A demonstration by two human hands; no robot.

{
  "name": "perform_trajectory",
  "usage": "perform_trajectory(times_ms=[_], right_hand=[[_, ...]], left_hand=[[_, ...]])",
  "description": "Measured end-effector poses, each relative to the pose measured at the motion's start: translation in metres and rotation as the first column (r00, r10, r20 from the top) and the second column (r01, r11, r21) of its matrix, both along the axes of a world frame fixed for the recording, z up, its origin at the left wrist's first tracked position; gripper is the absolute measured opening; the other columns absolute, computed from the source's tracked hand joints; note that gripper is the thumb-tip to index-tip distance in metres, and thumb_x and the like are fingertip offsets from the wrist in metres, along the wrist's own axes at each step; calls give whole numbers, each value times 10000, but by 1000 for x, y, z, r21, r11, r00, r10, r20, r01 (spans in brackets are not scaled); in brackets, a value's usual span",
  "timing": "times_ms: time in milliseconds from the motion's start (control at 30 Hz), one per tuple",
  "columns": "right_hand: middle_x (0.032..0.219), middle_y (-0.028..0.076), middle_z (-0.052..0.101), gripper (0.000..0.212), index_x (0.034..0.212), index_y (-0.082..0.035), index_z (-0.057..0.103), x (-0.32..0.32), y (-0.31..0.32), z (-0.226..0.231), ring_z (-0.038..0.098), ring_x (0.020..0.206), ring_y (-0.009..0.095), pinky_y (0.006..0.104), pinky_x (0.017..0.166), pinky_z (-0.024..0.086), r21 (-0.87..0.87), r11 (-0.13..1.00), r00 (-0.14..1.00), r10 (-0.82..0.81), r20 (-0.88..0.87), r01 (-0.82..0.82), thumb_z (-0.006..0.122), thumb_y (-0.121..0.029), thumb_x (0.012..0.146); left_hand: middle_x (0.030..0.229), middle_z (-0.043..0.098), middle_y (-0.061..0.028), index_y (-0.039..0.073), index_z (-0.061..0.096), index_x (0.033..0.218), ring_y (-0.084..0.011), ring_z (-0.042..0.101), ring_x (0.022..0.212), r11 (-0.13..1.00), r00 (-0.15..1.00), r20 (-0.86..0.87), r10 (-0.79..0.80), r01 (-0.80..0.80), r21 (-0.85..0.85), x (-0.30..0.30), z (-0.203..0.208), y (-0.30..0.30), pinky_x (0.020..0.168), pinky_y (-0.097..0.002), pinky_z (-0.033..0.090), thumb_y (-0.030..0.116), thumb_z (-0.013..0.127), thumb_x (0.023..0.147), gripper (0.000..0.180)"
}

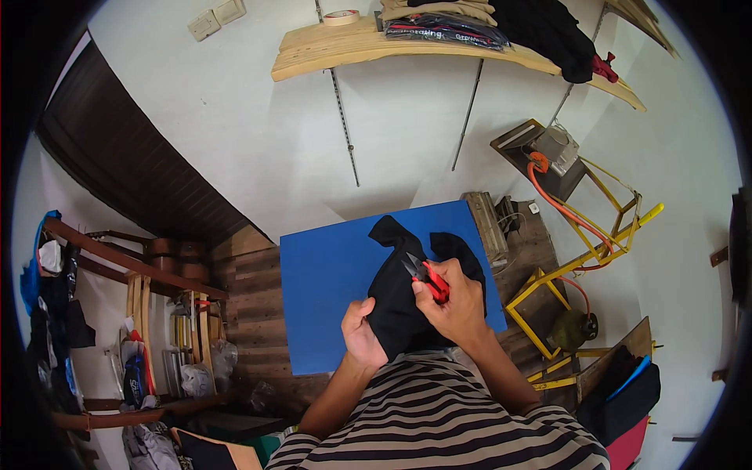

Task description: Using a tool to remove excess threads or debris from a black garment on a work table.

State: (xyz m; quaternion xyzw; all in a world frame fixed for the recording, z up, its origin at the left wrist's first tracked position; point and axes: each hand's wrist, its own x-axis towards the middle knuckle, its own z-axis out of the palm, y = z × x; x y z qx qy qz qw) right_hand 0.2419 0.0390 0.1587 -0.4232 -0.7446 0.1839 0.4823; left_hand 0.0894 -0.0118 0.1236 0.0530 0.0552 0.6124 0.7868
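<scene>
A black cloth garment (pixel 395 294) lies bunched over the near right part of a blue tabletop (pixel 325 290), one piece of it reaching toward the far edge. My left hand (pixel 363 332) grips the garment's left side, thumb on top and the other fingers hidden beneath the cloth. In my right hand (pixel 456 304) is a pair of red-handled thread snips (pixel 431 280), its dark blades pointing up and left over the fabric. Whether the blades touch the cloth I cannot tell.
Beyond the table, a wooden wall shelf (pixel 329 51) bears folded clothes and a tape roll (pixel 341 17). A yellow metal frame (pixel 580 258) with an orange hose and a green gas cylinder (pixel 574 329) stands right. Cluttered racks (pixel 141 274) line the left. A grey metal device (pixel 487 227) adjoins the table.
</scene>
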Motion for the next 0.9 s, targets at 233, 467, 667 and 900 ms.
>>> perform_trajectory(times_ms=[233,467,667,900], right_hand=[[717,139,654,268,868,-14,545,-4,-4,0,654,558,243,309,487,514,29,999,999,23,31,-24,743,-170,776],[658,107,627,248,861,-16,555,-11,-4,-1,635,525,230,303,461,493,93,995,1000,27,12,-28,740,-158,777],[634,105,607,250,851,-16,553,-14,-7,0,627,514,226,305,451,483,78,997,1000,0,27,-2,741,-164,778],[666,119,621,281,874,-22,547,-15,-6,0,631,521,242,305,460,491,77,997,1000,5,28,-7,752,-184,771]], left_hand=[[1309,543,-185,-74,433,1332,-278,540,1197,992,999,14,-42,40,123,-2,1,3,1052,-385,384,238,424,919,518],[1373,483,-187,-32,375,1390,-302,495,1240,980,998,-16,-63,65,189,-9,-12,7,1067,-427,361,305,405,921,578],[1377,477,-187,-32,372,1390,-302,490,1243,980,996,-23,-81,84,183,-13,-11,9,1070,-426,355,306,409,922,579],[1252,577,-169,-62,463,1293,-253,580,1133,993,997,-66,-34,41,109,-10,5,5,1002,-371,432,237,422,926,475]])
